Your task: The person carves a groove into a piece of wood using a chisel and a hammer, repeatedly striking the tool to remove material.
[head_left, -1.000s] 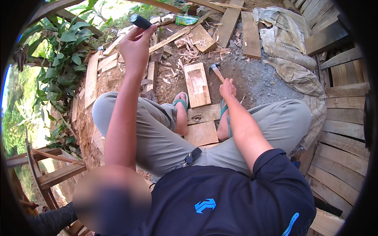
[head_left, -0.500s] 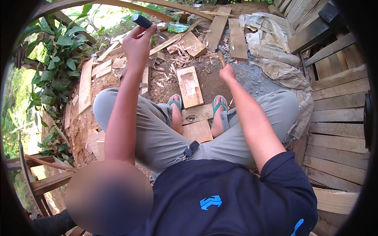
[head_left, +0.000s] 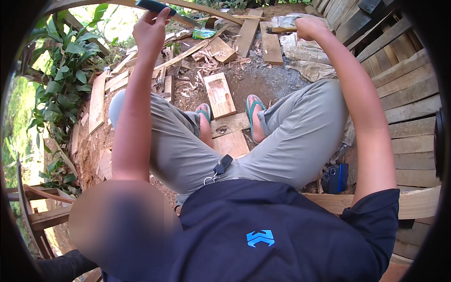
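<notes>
High at the left, my left hand (head_left: 151,29) is closed on the dark handle of a chisel-like tool (head_left: 188,20), its metal blade angled right and down. At the upper right, my right hand (head_left: 311,29) is closed around a wooden-handled tool (head_left: 281,29); its kind does not show clearly. Between my sandalled feet lies a pale wooden block (head_left: 227,105) with a rough hollow cut into its top face. Both hands are apart from the block. Under its near end are flat wood pieces (head_left: 231,143).
Offcuts, shavings and boards (head_left: 271,47) litter the ground ahead. A green packet (head_left: 208,33) lies among them. Crumpled sacking (head_left: 310,66) is at the right, beside a slatted wooden wall (head_left: 413,155). A phone (head_left: 335,178) rests by my right thigh; leafy plants (head_left: 66,80) stand left.
My right hand has swung up and right with its tool, now held sideways. My left hand has risen slightly left, showing more of the blade. My right knee has shifted, and the phone shows.
</notes>
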The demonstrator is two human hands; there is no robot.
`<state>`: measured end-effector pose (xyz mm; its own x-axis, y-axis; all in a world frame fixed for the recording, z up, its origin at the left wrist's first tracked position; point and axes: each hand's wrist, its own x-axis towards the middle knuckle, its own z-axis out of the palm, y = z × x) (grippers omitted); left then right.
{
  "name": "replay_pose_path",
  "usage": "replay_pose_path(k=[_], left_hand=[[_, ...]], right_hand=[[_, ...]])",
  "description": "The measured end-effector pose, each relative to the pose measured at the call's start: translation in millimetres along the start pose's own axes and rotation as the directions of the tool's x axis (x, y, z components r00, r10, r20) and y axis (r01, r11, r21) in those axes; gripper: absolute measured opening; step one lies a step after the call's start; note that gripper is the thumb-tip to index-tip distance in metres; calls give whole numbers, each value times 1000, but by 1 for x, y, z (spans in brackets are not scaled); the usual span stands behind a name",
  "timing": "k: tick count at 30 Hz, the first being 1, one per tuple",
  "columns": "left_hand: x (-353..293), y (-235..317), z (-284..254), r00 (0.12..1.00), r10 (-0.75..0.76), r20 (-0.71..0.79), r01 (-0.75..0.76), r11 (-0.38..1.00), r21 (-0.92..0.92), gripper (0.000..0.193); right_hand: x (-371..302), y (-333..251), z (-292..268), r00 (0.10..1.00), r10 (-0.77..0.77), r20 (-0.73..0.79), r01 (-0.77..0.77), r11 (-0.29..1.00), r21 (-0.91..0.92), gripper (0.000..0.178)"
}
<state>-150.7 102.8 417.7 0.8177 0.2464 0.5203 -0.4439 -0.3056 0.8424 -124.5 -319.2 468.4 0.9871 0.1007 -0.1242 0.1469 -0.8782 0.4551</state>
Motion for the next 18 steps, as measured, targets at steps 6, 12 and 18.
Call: replay_pose_path(k=[6, 12, 18], left_hand=[[59, 50, -50, 985, 157, 66, -162, 985, 68, 28], [107, 39, -82, 945, 96, 313, -162, 968, 193, 30], [157, -103, -65, 895, -145, 421, -100, 856, 507, 34]], right_hand=[[6, -25, 8, 996, -71, 55, 69, 997, 26, 28], [64, -55, 37, 924, -228, 306, 253, 966, -43, 31], [163, -87, 82, 773, -346, 532, 368, 927, 68, 37]])
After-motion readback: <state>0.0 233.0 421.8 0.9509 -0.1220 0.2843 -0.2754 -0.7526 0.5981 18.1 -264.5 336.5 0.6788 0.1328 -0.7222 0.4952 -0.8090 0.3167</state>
